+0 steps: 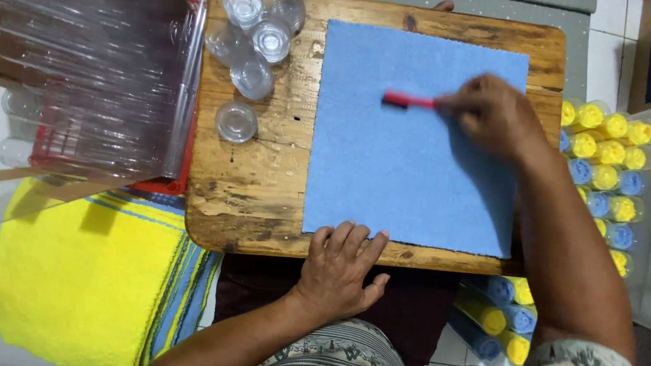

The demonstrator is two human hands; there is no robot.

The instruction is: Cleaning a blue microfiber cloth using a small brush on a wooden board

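Now right hand clamped on red brush over blue cloth; left hand flat, grip apart.

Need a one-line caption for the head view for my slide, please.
Right hand draws a red brush across a blue cloth on a wooden board; left hand pins the cloth's edge.

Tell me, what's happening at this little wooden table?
A person sits over a worn wooden board with a square blue cloth spread on it. The right hand holds a small red-headed brush against the cloth, while the left hand presses the cloth's near edge at the board's rim. Small clear plastic cups cluster at the far left corner, and yellow- and blue-capped bottles lie to the right.
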